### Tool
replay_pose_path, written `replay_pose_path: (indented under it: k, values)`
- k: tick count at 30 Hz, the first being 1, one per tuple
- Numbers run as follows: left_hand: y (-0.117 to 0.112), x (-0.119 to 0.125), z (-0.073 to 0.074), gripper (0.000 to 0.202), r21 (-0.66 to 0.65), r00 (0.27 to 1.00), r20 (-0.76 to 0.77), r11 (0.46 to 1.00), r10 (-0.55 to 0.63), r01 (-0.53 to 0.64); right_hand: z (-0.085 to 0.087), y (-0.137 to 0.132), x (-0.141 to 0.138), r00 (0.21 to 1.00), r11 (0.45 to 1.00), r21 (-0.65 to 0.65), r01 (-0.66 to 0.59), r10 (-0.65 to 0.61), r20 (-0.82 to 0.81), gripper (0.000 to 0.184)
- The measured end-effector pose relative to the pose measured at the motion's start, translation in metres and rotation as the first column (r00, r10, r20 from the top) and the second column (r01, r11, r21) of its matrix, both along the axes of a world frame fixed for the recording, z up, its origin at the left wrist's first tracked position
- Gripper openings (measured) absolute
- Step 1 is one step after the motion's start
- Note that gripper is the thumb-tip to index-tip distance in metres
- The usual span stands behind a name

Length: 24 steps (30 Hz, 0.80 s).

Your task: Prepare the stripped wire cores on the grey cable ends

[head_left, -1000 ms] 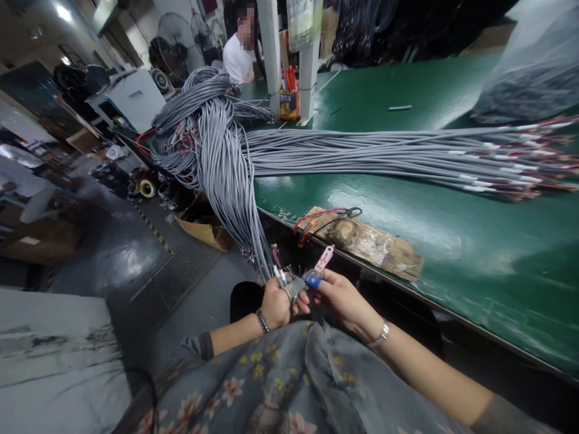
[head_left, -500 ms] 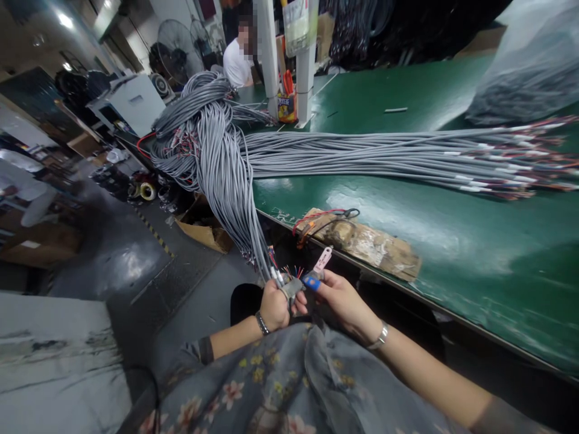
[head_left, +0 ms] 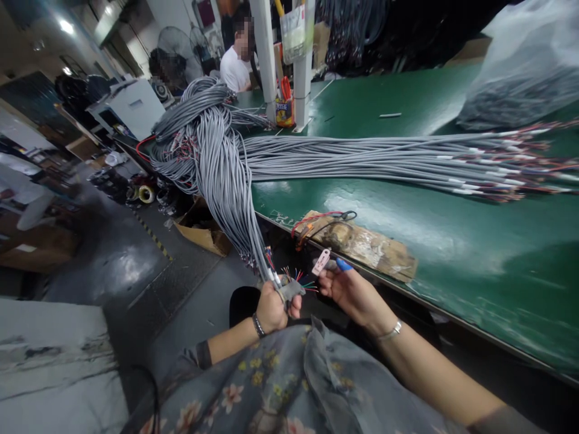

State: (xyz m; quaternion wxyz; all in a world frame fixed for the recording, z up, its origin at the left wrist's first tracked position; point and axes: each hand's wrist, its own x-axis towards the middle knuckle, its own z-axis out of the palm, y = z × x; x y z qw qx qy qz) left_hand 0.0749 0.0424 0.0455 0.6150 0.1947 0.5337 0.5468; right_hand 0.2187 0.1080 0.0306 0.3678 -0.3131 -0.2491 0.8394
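Note:
My left hand (head_left: 272,308) is closed round the end of a grey cable (head_left: 286,290) whose thin coloured wires (head_left: 299,278) fan out to the right. That cable belongs to a thick bundle of grey cables (head_left: 230,181) hanging off the green table's (head_left: 407,205) edge. My right hand (head_left: 350,289) is just right of the wires, apart from them. It pinches a small pink tool (head_left: 321,261) between thumb and fingers. A blue cot covers one fingertip (head_left: 344,264).
More grey cables (head_left: 384,160) stretch across the table to the right, ending in coloured wires. A worn wooden block (head_left: 362,241) with red and black leads lies at the table edge. A clear bag (head_left: 520,78) sits far right. A person in a white shirt (head_left: 235,66) sits at the back.
My right hand has drawn away to the right from the cable end with the pink tool. The coloured wires now stand bare and spread. My left hand keeps its grip.

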Motion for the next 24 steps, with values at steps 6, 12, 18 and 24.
replay_pose_path:
  k: [6, 12, 18, 24]
  values:
    - [0.004, 0.005, 0.008, 0.042, 0.020, 0.994, 0.054, 0.996, -0.091, 0.090, 0.013, 0.009, -0.008, 0.996, 0.986, 0.165, -0.029, 0.014, 0.091, 0.038]
    - [0.008, 0.007, 0.009, 0.040, 0.007, 0.989, 0.067, 0.992, -0.128, 0.128, 0.007, 0.005, -0.013, 0.896, 0.884, 0.402, 0.237, -0.359, 0.261, 0.047]
    - [0.013, 0.009, 0.010, 0.040, -0.016, 0.981, 0.097, 0.986, -0.166, 0.168, 0.003, 0.008, -0.021, 0.994, 0.991, 0.097, 0.092, -0.097, 0.048, 0.048]
    - [0.015, 0.009, 0.007, 0.039, -0.058, 0.978, 0.054, 0.977, -0.201, 0.204, 0.006, 0.009, -0.025, 0.986, 0.986, 0.031, 0.166, -0.165, -0.028, 0.038]
